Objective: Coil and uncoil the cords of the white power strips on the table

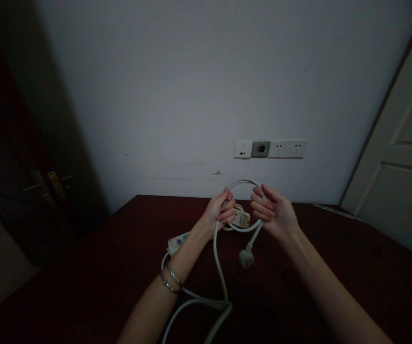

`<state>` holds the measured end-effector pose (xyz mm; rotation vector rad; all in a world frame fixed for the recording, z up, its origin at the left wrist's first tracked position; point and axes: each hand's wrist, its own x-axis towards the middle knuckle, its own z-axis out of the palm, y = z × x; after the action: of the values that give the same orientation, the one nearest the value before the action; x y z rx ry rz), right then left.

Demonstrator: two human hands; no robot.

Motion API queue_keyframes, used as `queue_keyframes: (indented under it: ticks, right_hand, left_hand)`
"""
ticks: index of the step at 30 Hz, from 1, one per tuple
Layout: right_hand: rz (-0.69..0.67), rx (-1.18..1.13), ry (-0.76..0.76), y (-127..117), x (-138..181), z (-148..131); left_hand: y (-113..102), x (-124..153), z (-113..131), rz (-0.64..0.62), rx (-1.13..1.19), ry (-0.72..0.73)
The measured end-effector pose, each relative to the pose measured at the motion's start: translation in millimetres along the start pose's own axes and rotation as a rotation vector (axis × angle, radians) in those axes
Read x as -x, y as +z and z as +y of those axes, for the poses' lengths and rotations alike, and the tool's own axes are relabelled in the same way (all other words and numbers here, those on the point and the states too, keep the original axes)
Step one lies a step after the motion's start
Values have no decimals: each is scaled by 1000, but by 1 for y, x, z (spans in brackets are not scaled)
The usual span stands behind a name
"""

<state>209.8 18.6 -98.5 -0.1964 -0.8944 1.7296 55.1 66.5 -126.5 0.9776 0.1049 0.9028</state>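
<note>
A white power cord (217, 253) forms a loop between my two hands above the dark red table. My left hand (223, 209) is closed around the loop's left side, and the cord runs down from it toward the front. On the right side of the loop, my right hand (272, 208) has its fingers curled round the cord. Below that hand dangles the cord's plug (246, 257). A white power strip (177, 242) lies on the table, partly hidden behind my left forearm. Another pale strip or adapter (240, 219) with a coiled cord shows behind the loop.
The table (148, 215) stands against a pale wall with a row of wall sockets (287, 149) and a metal-framed outlet (260, 149). A dark door (8, 157) with a brass handle is at the left. A white panelled door (406, 143) stands at the right.
</note>
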Motion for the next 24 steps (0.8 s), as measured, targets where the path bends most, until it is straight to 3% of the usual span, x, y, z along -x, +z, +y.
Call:
queue_keyframes:
  ticks: [7,13,20,24]
  right_hand:
    - [114,128,-2,-1,-11,17]
    - [191,93,-184,5,-10,19]
    - [220,106,-71,-3,-8,7]
    - [197,36,-81,-14,-9,3]
  left_hand:
    - [-10,-4,12,155,-45,4]
    - [-20,-13,-4,121,-73,-190]
    - [-21,-7,2,264,-487,-35]
    - [-12,-2,1,293,-702,-90]
